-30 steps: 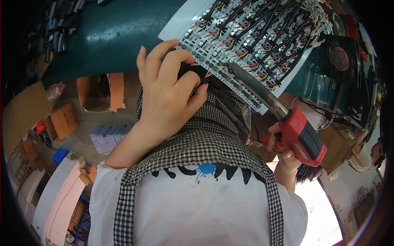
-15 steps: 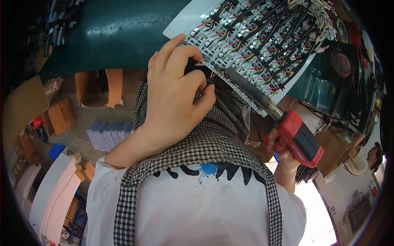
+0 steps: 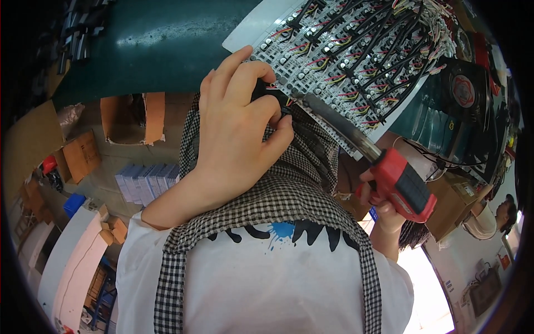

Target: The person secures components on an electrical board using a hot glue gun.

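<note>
Gripping red soldering gun (image 3: pixel 401 183) | right fingers (image 3: pixel 365 194): curled | left fingers (image 3: pixel 262 109): pinched on black cable (image 3: pixel 286 111) (partly hidden)

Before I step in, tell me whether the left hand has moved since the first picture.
Yes. Against the green table, the left hand has shifted rightward, with little change since the second picture.

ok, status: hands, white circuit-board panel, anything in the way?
Left hand holding black cable with coloured wires. Right hand gripping red-and-black pistol-shaped soldering iron. Tip near panel, contact unclear. Black cables lie across it.
</note>
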Action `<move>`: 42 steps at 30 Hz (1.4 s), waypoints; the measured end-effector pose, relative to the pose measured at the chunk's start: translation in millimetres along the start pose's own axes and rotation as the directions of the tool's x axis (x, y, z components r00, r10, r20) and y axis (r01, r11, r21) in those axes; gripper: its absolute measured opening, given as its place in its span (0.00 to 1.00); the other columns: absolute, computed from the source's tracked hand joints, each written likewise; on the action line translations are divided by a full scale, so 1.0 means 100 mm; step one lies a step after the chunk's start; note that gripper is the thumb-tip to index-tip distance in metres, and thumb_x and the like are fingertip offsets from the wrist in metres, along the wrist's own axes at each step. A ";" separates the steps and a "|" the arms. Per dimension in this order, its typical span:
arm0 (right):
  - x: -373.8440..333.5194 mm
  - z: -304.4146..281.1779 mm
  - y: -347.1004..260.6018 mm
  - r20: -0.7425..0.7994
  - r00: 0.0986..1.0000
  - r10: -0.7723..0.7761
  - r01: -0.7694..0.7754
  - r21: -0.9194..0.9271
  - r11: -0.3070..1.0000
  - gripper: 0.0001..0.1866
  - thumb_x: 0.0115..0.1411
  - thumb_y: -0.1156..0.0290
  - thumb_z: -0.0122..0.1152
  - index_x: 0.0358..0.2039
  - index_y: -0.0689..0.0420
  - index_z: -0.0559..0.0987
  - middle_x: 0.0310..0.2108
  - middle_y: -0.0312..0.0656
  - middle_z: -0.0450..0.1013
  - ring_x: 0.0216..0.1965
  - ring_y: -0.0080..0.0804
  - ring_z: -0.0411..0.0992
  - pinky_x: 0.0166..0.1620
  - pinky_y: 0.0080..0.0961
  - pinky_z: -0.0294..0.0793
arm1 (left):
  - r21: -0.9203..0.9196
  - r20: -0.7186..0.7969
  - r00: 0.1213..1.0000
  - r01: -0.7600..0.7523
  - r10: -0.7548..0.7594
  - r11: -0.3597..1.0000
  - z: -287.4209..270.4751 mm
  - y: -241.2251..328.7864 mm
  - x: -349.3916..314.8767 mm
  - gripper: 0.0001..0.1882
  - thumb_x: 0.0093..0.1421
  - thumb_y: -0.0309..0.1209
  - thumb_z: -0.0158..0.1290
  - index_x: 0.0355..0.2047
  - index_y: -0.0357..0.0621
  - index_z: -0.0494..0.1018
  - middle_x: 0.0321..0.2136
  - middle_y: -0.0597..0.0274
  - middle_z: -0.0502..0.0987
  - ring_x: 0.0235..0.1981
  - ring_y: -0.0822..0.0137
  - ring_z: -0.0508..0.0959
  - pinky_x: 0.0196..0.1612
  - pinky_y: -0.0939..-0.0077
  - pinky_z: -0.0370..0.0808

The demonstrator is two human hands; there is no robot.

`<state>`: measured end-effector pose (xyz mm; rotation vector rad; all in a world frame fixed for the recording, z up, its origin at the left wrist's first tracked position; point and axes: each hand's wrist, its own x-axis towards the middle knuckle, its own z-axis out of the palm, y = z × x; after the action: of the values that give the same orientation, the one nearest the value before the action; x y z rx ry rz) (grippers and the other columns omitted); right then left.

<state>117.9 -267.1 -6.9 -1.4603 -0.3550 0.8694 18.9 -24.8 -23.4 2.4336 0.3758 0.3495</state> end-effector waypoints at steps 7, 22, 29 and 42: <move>-0.05 -0.12 0.14 0.038 0.978 -0.207 0.208 -0.319 0.925 0.36 0.49 0.46 0.59 0.42 0.70 0.66 0.21 0.43 0.69 0.12 0.22 0.60 0.16 0.16 0.56 | 0.007 0.005 1.000 0.007 -0.007 1.000 0.00 0.01 0.00 0.09 0.41 0.27 0.56 0.14 0.40 0.67 0.40 0.57 0.66 0.53 0.50 0.60 0.50 0.52 0.56; -0.06 -0.01 0.04 -0.060 0.984 -0.167 0.159 -0.122 0.980 0.39 0.49 0.45 0.59 0.43 0.72 0.65 0.32 0.52 0.70 0.10 0.24 0.64 0.14 0.15 0.59 | 0.012 0.014 1.000 0.011 -0.011 1.000 -0.01 0.02 0.00 0.09 0.42 0.27 0.56 0.14 0.39 0.67 0.40 0.57 0.66 0.54 0.51 0.60 0.51 0.51 0.56; 0.06 0.08 -0.01 -0.097 0.977 -0.191 0.189 -0.032 0.982 0.40 0.50 0.46 0.58 0.46 0.71 0.60 0.33 0.50 0.68 0.09 0.24 0.61 0.14 0.16 0.61 | 0.013 0.005 1.000 0.004 -0.004 1.000 -0.01 0.01 0.00 0.09 0.42 0.27 0.56 0.13 0.39 0.67 0.40 0.57 0.66 0.54 0.50 0.60 0.50 0.53 0.57; 0.68 0.37 -0.02 -0.126 0.968 -0.217 0.250 0.529 0.811 0.27 0.60 0.56 0.44 0.49 0.68 0.61 0.38 0.50 0.68 0.28 0.31 0.69 0.46 0.39 0.69 | 0.205 -0.001 0.998 -0.063 0.064 0.977 0.02 0.05 -0.05 0.10 0.42 0.27 0.59 0.16 0.41 0.67 0.40 0.58 0.67 0.54 0.50 0.63 0.52 0.48 0.55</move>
<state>138.2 -193.3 -19.9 -0.8861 -0.2110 0.6517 16.2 -31.5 -22.1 2.6510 0.3526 0.3629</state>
